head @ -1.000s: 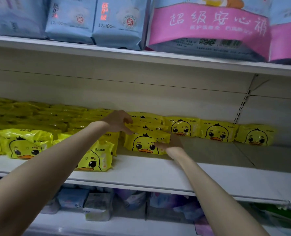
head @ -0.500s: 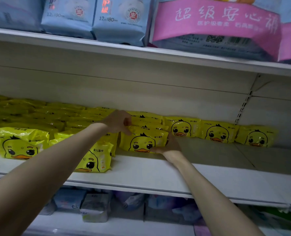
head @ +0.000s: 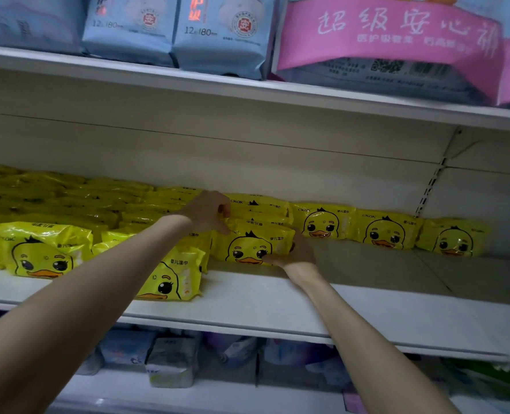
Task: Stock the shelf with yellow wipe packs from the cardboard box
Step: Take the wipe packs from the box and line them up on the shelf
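Yellow wipe pack (head: 252,246) stands upright at mid-shelf (head: 277,306), duck face outward, against the stacked packs (head: 256,209) behind it. Left hand (head: 206,212) sits at its 11 o'clock corner, fingers curled and pinching the top edge. Right hand (head: 295,253) is at its 4 o'clock, fingers wrapped round the right end, thumb along the bottom edge. Three further packs (head: 385,231) line the back wall toward 3 o'clock. Blue packs (head: 218,34) stand on the shelf above, at 12 o'clock.
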Demonstrator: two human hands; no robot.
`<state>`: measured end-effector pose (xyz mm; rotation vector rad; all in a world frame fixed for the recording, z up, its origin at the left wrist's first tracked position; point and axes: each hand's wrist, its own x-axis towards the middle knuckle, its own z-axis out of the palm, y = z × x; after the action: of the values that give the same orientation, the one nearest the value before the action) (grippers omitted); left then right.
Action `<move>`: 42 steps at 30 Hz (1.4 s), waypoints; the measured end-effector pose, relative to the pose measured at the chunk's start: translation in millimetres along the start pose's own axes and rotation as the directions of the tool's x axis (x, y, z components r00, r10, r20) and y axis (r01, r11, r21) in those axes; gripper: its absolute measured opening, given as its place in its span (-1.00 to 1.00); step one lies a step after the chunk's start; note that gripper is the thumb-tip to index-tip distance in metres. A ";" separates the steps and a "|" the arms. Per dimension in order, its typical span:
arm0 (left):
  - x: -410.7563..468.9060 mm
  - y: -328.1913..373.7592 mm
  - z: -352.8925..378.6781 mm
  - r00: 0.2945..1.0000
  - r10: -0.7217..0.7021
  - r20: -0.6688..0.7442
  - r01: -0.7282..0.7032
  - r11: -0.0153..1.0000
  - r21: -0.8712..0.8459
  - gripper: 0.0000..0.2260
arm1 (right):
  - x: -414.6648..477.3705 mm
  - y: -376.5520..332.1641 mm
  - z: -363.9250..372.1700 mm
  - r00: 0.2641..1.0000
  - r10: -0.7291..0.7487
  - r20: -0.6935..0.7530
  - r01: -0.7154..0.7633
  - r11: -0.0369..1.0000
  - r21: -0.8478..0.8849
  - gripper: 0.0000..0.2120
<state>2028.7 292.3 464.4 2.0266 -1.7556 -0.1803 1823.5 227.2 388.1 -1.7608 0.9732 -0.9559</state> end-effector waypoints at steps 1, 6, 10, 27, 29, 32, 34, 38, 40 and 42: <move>-0.1 -0.1 0.4 1.000 -0.003 -0.004 0.003 1.000 0.002 -0.73 | 0.3 0.4 -0.2 1.000 -0.005 0.003 0.005 1.000 -0.008 -0.24; -1.9 0.5 2.0 0.999 -0.029 -0.014 0.029 0.999 0.015 -0.72 | 2.8 2.5 1.3 1.000 0.009 -0.004 -0.009 1.000 -0.022 -0.24; -8.3 4.5 -4.2 1.000 -0.023 -0.015 0.023 1.000 -0.003 -0.63 | 1.4 1.4 1.3 0.999 0.006 -0.048 -0.008 0.999 -0.047 -0.24; -112.7 33.5 -33.4 0.982 0.071 -0.176 -0.129 0.930 -0.345 -0.59 | -92.2 -58.5 -10.3 0.986 -0.123 -0.109 0.118 0.992 -0.054 -0.46; -135.2 31.8 -29.9 0.985 0.056 -0.161 -0.119 0.903 -0.413 -0.59 | -110.2 -62.6 -4.4 0.986 -0.128 -0.108 0.125 0.992 -0.035 -0.48; -170.4 29.1 -19.6 0.986 0.049 -0.158 -0.117 0.883 -0.454 -0.62 | -139.0 -65.5 4.5 0.986 -0.130 -0.101 0.129 0.992 -0.016 -0.50; -194.6 27.5 -10.9 0.987 0.032 -0.159 -0.110 0.850 -0.515 -0.64 | -158.9 -63.3 11.4 0.987 -0.122 -0.105 0.122 0.992 0.000 -0.54; -239.7 18.8 9.4 0.992 -0.011 -0.129 -0.068 0.803 -0.592 -0.65 | -199.3 -54.8 26.8 0.990 -0.089 -0.105 0.091 0.996 0.009 -0.60; -260.1 10.8 20.3 0.996 -0.024 -0.092 -0.039 0.780 -0.625 -0.65 | -217.4 -44.7 36.6 0.992 -0.071 -0.103 0.074 0.997 0.030 -0.63; -277.1 0.2 32.7 0.998 -0.032 -0.055 -0.010 0.768 -0.641 -0.65 | -234.8 -32.2 46.5 0.995 -0.039 -0.089 0.044 0.997 0.056 -0.66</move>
<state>1965.8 551.5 382.6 1.5101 -1.3764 -0.6258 1779.0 462.5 356.3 -1.7089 0.9581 -1.0856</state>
